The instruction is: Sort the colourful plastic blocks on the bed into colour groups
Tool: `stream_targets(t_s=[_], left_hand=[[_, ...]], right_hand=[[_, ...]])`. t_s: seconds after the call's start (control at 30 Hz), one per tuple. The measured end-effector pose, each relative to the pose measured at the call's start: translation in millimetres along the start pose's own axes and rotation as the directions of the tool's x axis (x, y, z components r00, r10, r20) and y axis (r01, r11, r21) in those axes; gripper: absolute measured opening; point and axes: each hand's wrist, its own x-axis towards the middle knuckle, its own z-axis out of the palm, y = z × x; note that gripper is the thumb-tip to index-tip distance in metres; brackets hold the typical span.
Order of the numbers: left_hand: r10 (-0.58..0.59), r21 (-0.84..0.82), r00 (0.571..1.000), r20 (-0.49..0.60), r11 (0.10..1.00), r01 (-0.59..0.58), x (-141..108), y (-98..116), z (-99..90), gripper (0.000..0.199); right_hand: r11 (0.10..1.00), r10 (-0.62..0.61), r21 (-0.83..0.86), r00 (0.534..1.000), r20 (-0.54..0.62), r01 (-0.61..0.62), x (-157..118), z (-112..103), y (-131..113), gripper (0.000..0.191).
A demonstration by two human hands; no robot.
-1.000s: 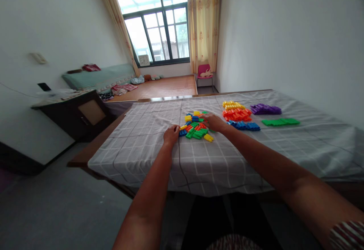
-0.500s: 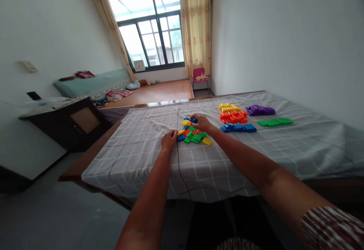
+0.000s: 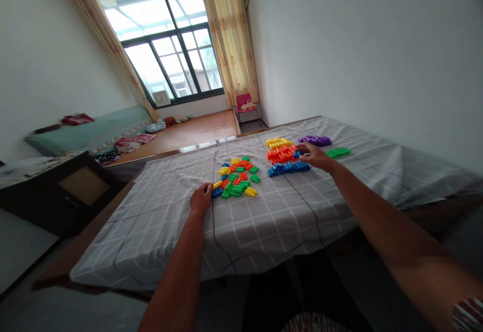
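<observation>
Right hand (image 3: 312,154) has left the pile (image 3: 242,176); it holds a blue piece (image 3: 297,154).

The left forearm (image 3: 183,266) rises from the lower edge of the view, inclined slightly right. The left hand (image 3: 201,197) is low, with the fingers curled inward toward the thumb. The right arm (image 3: 377,216) enters from the lower right corner and extends diagonally forward and inward. The right hand (image 3: 312,153), palm down, is well apart from the left and farther forward; its fingertips are drawn together in a pinch.
</observation>
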Motion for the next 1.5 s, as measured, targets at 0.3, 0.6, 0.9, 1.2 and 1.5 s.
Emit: stream_targets(t_s=[0.3,0.6,0.9,1.2,1.5], left_hand=[[0.004,0.022,1.0,-0.008,1.0,-0.004,-1.0,-1.5,0.3,0.035],[0.004,0.007,1.0,-0.007,1.0,-0.004,-4.2,1.4,2.8,0.034],[-0.004,-0.058,1.0,-0.01,0.998,0.003,-10.6,4.3,4.3,0.032],[0.006,-0.117,1.0,-0.004,0.993,-0.007,-15.2,6.1,2.5,0.03],[0.015,-0.129,1.0,-0.016,0.991,-0.017,-13.5,2.8,6.5,0.029]], right_hand=[[0.966,-0.045,-0.238,0.968,0.248,0.106,-5.4,1.3,6.1,0.055],[0.948,-0.197,-0.237,0.976,0.093,0.214,-1.4,26.9,-26.7,0.044],[0.876,-0.337,-0.196,0.849,0.407,0.441,25.0,171.7,-90.2,0.034],[0.865,-0.111,-0.421,0.923,0.369,0.273,109.8,273.8,-103.0,0.036],[0.854,0.01,-0.482,0.92,0.392,0.196,128.2,302.3,-109.8,0.024]])
